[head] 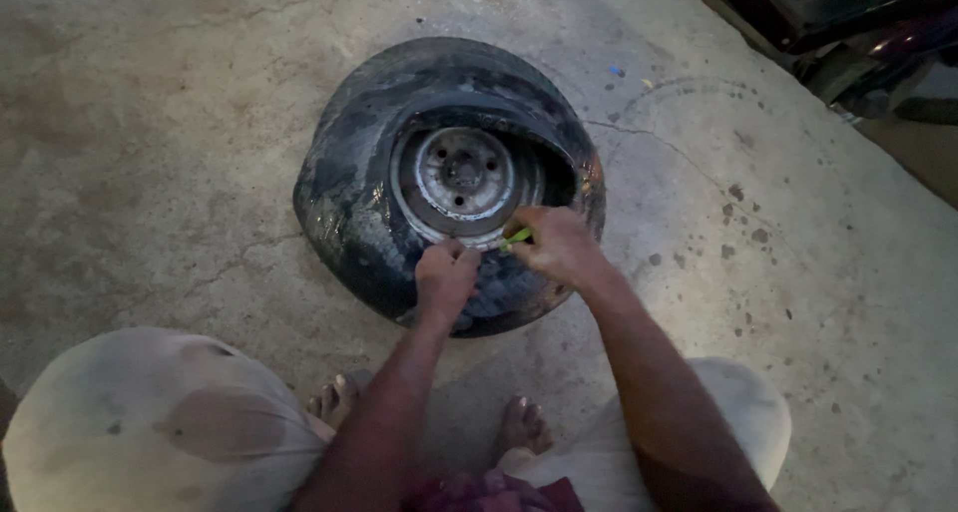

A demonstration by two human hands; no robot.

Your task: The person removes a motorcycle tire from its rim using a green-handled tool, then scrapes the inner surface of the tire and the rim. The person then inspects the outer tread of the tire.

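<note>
Working a Small Green Tool at the Rim of a Worn Tyre

Gripping a small bright green tool, the right hand has its fingers closed around it, the tip showing just past the knuckles and pointing toward the near edge of the dull grey steel wheel rim. The left hand sits just beside it, curled into a loose fist with the fingertips pressed against the black, scuffed rubber tyre where the rubber meets the rim; whether it pinches anything cannot be told.

The step in hand looks like work along the bead on the near side of the rim, both hands meeting at one spot. On the far right side of the rim the tyre wall already gapes away, leaving a dark opening. The next move would call for a steady left hand holding the rubber and careful, controlled pressure from the green tool, so it does not slip off the metal.

The tyre lies flat on a stained, cracked concrete floor, directly ahead of the person's bare feet and pale-clothed knees. Beyond the tyre, to the upper right, dark parts of a vehicle stand at the floor's edge in dim light.
</note>
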